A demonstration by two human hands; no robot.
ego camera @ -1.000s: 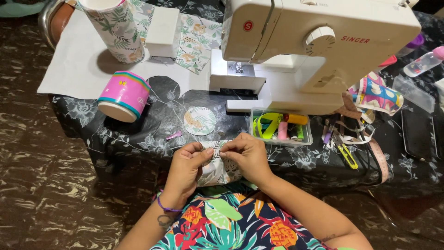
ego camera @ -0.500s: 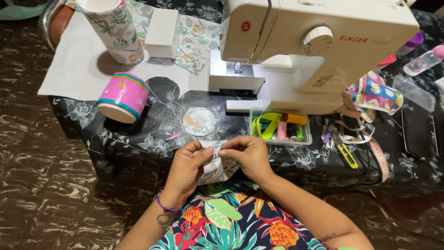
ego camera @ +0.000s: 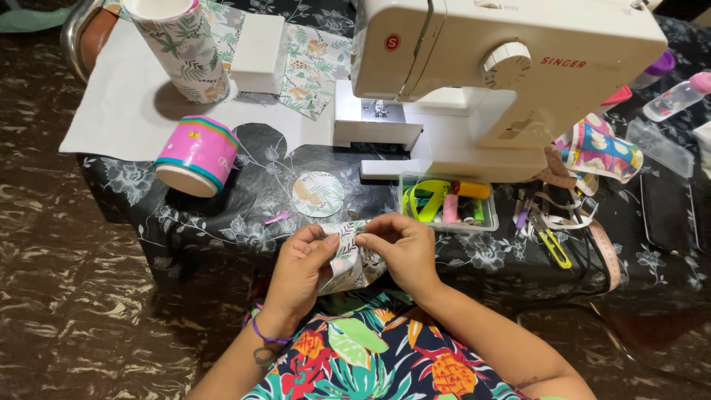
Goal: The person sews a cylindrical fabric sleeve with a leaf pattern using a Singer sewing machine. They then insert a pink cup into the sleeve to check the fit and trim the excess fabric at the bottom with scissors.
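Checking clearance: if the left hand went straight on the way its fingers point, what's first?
Likely the round leaf-print fabric disc on the black floral tablecloth, past the folded leaf-print fabric piece the left hand pinches; depth unclear.

This looks like a home sewing corner. A white sewing machine stands on a bench covered with a dark flowered cloth. Just in front of the machine sits a clear box of thread spools. To its right lie a measuring tape and small clips. To its left lie a sheet of white paper, leaf-print cloth pieces and two cloth-covered cylinders. The floor beneath is dark and marbled, like that of a house.
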